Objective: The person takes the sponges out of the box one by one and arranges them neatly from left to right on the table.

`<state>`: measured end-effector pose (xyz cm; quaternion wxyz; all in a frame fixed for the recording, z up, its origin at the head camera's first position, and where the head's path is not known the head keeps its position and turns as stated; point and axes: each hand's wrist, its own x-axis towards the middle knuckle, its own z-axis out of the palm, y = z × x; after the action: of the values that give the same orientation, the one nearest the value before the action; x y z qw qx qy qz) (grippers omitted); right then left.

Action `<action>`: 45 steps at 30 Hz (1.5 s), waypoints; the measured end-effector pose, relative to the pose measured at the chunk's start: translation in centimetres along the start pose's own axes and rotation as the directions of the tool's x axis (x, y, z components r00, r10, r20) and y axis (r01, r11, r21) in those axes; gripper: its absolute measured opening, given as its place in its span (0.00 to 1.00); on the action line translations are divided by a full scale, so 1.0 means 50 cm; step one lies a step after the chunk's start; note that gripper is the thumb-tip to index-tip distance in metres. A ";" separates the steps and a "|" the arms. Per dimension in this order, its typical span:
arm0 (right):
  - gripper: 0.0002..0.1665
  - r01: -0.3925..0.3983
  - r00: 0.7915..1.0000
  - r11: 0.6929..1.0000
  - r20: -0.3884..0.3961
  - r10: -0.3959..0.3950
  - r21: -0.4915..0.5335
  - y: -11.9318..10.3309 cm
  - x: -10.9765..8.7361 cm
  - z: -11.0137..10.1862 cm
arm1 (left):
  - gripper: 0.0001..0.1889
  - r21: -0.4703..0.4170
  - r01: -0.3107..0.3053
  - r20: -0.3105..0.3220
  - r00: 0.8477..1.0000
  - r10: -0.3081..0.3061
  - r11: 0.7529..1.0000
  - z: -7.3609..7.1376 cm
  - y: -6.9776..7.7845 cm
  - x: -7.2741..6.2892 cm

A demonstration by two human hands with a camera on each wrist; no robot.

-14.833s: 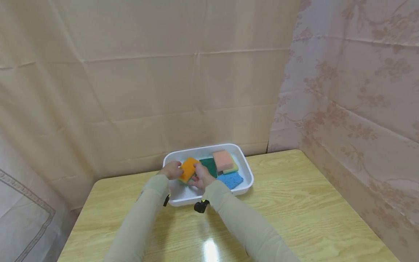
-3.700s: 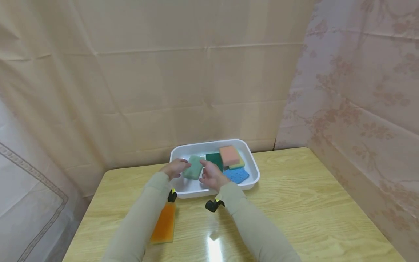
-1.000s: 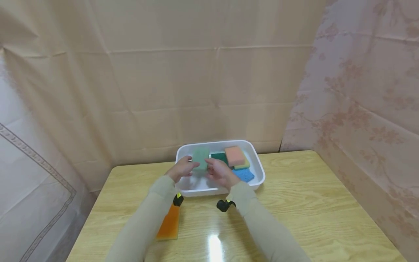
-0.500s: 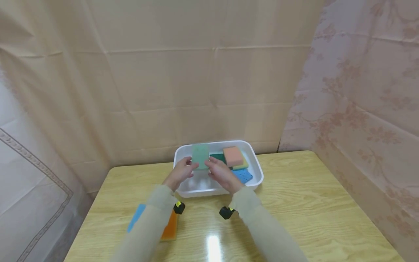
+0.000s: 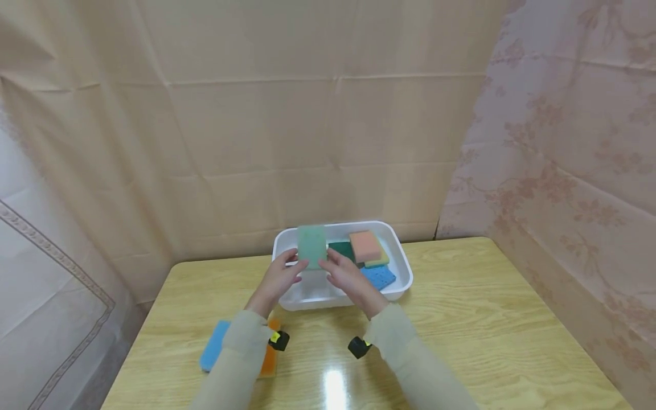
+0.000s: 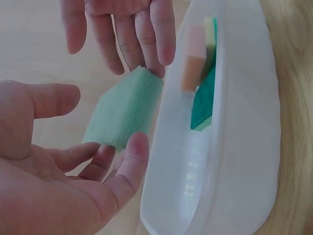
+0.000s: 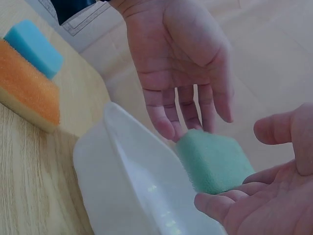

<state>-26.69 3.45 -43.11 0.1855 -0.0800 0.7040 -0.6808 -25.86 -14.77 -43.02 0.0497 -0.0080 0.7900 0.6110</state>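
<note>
A mint-green sponge is held up over the left part of the white tray, between the fingertips of both hands. My left hand touches its left side, and my right hand touches the opposite side. Both wrist views show fairly straight fingers at the edges of the sponge, with the thumbs standing off it. In the right wrist view the sponge is tilted beside the tray wall. Some fingertips are hidden behind it.
In the tray's right part lie a dark green pad, a pink sponge over a yellow-green one, and a blue speckled sponge. A blue sponge and an orange sponge lie on the table, partly behind the left sleeve.
Earlier both hands held the orange sponge, which now lies on the table. The mint-green sponge has since been raised from the tray. The left arm's shift uncovers the blue sponge on the table.
</note>
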 end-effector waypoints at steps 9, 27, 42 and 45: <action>0.41 0.044 0.998 0.999 0.047 -0.044 -0.010 -0.009 -0.032 0.001 | 0.32 -0.012 0.001 0.009 1.000 -0.001 1.000 -0.010 0.012 -0.049; 0.40 0.061 0.994 0.997 0.094 -0.057 -0.041 0.005 -0.098 0.022 | 0.29 0.007 -0.009 -0.024 1.000 0.010 1.000 -0.024 -0.008 -0.140; 0.37 0.116 0.991 0.991 0.080 -0.110 -0.072 0.023 -0.149 0.038 | 0.28 -0.095 -0.018 -0.091 0.996 0.009 0.995 -0.002 -0.016 -0.207; 0.36 0.106 0.992 0.993 0.070 -0.102 -0.059 0.024 -0.156 0.038 | 0.27 -0.110 -0.010 -0.110 0.994 -0.002 0.994 0.000 -0.021 -0.213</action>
<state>-18.67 4.59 -43.12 0.1707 -0.1451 0.7132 -0.6641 -15.17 -15.57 -43.10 0.0045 -0.0427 0.7567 0.6523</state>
